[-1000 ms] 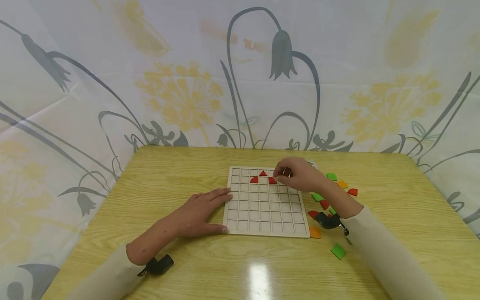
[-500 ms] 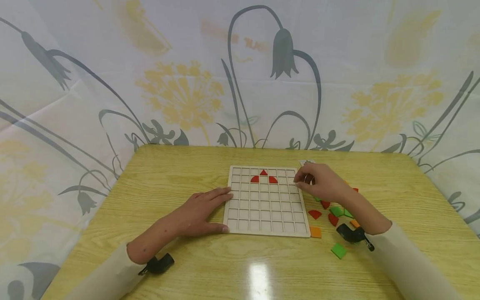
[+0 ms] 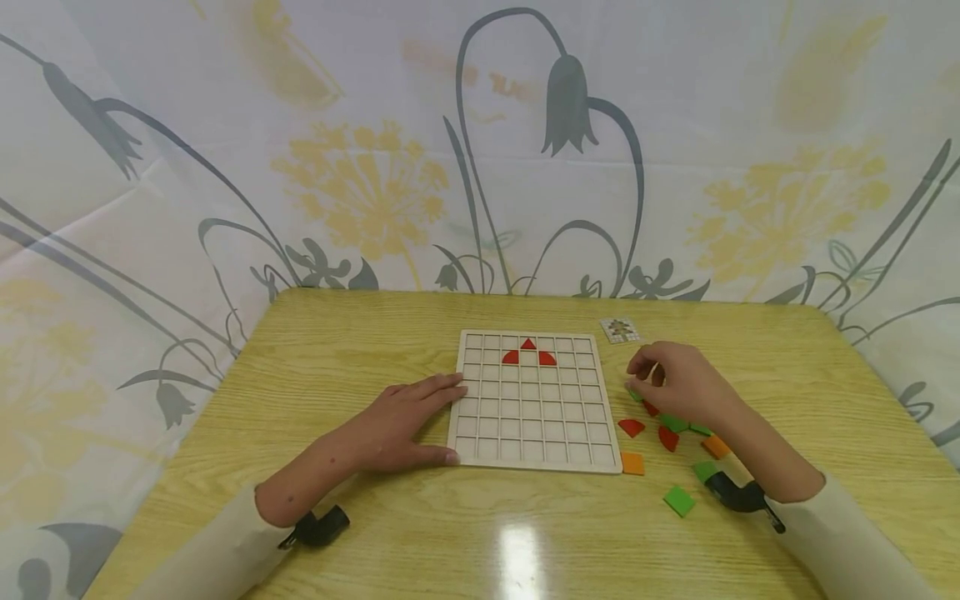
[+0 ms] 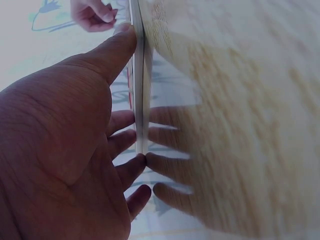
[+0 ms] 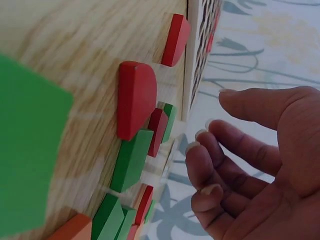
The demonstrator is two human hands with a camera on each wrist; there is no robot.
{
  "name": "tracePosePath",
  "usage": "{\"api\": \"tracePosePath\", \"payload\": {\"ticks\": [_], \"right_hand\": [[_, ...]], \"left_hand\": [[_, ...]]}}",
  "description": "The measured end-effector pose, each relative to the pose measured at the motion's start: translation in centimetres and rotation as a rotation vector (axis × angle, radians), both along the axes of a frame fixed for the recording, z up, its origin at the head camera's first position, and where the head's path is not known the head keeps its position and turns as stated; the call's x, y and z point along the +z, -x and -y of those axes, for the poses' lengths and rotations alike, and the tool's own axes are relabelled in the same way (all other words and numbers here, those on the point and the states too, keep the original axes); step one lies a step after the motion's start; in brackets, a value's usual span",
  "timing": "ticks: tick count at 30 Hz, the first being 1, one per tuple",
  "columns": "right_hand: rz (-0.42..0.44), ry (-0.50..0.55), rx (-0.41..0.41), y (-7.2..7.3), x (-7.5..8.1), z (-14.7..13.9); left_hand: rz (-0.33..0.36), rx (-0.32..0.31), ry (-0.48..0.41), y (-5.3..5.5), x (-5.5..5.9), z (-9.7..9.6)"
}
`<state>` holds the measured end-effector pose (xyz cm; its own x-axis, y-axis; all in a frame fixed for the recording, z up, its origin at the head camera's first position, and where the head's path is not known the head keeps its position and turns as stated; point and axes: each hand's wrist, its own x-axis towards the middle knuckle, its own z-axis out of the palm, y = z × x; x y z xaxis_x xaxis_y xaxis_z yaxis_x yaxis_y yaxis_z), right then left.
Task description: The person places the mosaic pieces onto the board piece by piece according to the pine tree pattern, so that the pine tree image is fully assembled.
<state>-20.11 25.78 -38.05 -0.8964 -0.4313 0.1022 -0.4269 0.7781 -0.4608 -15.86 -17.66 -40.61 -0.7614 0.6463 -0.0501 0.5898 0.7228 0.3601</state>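
- I am viewing the grid board (image 3: 531, 408) lying mid-frame on the tabletop (image 3: 420, 533).
- Left hand (image 3: 397, 427) is lying outstretched, touching the board's left edge.
- Right hand (image 3: 686, 385) is hovering empty, loosely curled, near coloured pieces (image 3: 632, 427), right of centre.

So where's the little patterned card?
In the head view, the patterned card lies just off the far right corner of the board, beyond the right hand.
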Motion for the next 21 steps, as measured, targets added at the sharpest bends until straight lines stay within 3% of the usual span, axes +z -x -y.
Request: {"api": "tracePosePath", "payload": {"ticks": [12, 21], "right_hand": [[0.017, -0.067, -0.102, -0.8, -0.7, -0.5], [0.043, -0.057, -0.086, -0.5, -1.2, -0.5]], "left_hand": [[0.000, -0.007, -0.005, 0.0, 0.0, 0.1], [-0.016, -0.016, -0.016, 0.1, 0.0, 0.1]]}}
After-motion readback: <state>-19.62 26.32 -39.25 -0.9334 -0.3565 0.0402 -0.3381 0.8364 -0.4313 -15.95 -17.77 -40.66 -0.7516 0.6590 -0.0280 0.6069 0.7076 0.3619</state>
